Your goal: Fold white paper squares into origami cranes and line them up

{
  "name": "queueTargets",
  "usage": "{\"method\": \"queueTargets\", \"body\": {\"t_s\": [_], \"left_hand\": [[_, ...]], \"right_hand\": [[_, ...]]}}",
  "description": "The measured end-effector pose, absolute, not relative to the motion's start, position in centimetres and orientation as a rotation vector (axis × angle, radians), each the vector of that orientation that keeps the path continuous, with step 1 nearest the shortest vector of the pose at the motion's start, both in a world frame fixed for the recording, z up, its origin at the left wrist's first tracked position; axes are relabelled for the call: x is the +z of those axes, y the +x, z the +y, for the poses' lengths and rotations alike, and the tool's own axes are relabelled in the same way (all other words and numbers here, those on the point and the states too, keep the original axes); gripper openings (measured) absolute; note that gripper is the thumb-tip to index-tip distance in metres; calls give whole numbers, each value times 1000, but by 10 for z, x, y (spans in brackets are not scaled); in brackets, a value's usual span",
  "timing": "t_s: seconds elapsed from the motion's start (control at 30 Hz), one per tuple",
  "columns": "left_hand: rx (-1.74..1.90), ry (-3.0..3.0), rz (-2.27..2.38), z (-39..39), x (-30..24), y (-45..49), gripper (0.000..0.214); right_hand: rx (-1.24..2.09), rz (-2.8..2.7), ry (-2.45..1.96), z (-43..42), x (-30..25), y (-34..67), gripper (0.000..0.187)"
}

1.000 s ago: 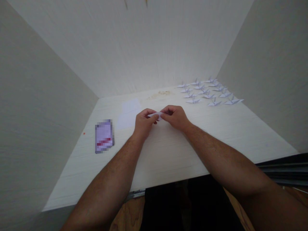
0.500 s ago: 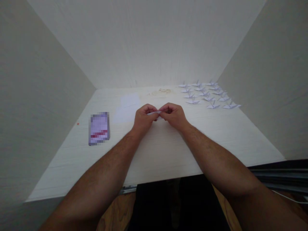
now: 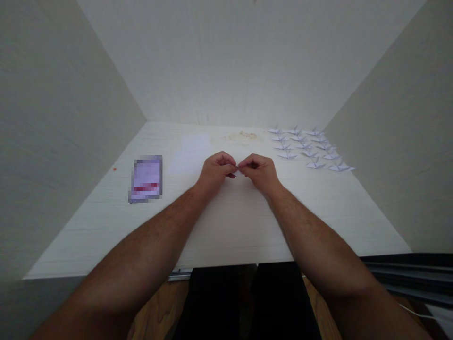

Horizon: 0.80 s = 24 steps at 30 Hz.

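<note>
Between my two hands is a small folded piece of white paper, mostly covered by the fingers. My left hand pinches its left side with thumb and fingertips. Opposite, my right hand pinches the right side, the fingertips of both hands almost meeting. White sheets of paper lie flat on the table just beyond and left of my left hand. Several folded white paper cranes stand in rows to the far right of my right hand.
A phone-like rectangular object with a blurred-out face lies on the left of the white table. Pale walls close in the back and both sides. A small red speck sits near the left edge, and a brownish stain at the back.
The view has tilted and shifted slightly. My fingers have changed their hold a little, and the white folded paper now shows lower between the fingertips.
</note>
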<state>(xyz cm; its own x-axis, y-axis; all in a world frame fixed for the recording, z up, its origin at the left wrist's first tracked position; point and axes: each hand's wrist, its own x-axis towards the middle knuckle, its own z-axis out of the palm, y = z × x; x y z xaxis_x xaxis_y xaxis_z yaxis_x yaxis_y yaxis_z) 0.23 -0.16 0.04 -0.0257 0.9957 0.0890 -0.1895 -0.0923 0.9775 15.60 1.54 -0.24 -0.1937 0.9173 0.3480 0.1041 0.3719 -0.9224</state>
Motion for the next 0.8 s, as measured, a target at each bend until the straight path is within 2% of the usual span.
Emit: {"method": "queueTargets", "body": {"t_s": [0.4, 0.8], "left_hand": [[1406, 1188, 1043, -1, 2, 3, 13], [1427, 1077, 1059, -2, 2, 4, 13]], "right_hand": [[722, -1709, -921, 14, -4, 159, 4], [525, -1822, -885, 16, -3, 163, 13]]}}
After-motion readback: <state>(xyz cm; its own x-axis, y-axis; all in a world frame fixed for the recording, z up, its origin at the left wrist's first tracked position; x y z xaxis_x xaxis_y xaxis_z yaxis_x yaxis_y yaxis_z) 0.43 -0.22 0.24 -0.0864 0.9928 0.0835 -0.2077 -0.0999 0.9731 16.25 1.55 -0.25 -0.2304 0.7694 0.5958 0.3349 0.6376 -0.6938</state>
